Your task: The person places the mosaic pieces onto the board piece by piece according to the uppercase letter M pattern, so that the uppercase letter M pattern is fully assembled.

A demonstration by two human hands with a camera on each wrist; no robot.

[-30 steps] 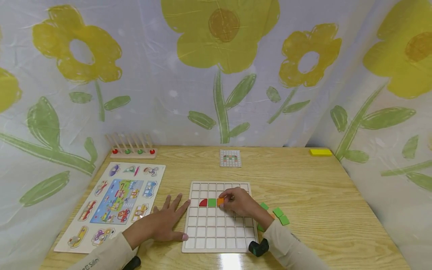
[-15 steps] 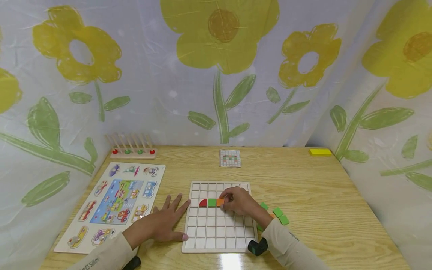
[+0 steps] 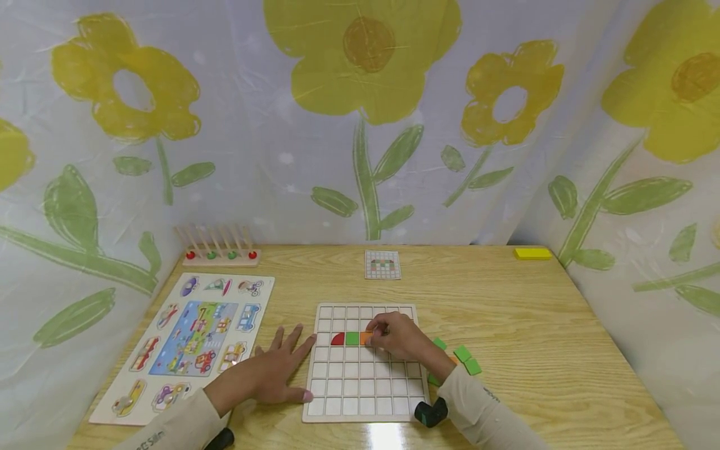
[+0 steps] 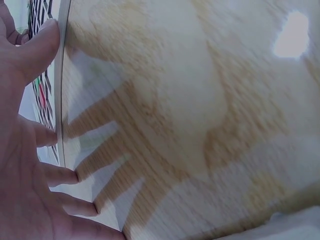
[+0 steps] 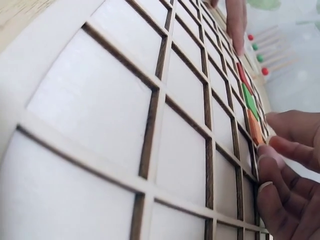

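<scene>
A wooden grid board (image 3: pixel 335 389) lies in front of me in the head view. In one row sit a red quarter-round tile (image 3: pixel 338 339), a green square tile (image 3: pixel 352 339) and an orange square tile (image 3: pixel 365 338), side by side. My right hand (image 3: pixel 400 337) pinches the orange tile at its right side with thumb and forefinger; the right wrist view shows the fingertips touching the tile's edge (image 5: pixel 255 128). My left hand (image 3: pixel 275 372) is spread with straight fingers, its thumb and forefinger touching the board's left edge.
Several loose green tiles (image 3: pixel 462 354) lie right of the board, partly hidden by the right forearm. A pattern card (image 3: pixel 382 265) is behind the board. A vehicle puzzle (image 3: pixel 191 337) lies left, with a peg rack (image 3: pixel 222 257) behind it. A yellow block (image 3: pixel 532 254) lies far right.
Both hands stay nearly in place. My right fingertips shift only slightly at the orange tile, which lines up with the green one. The head view tilts a little.
</scene>
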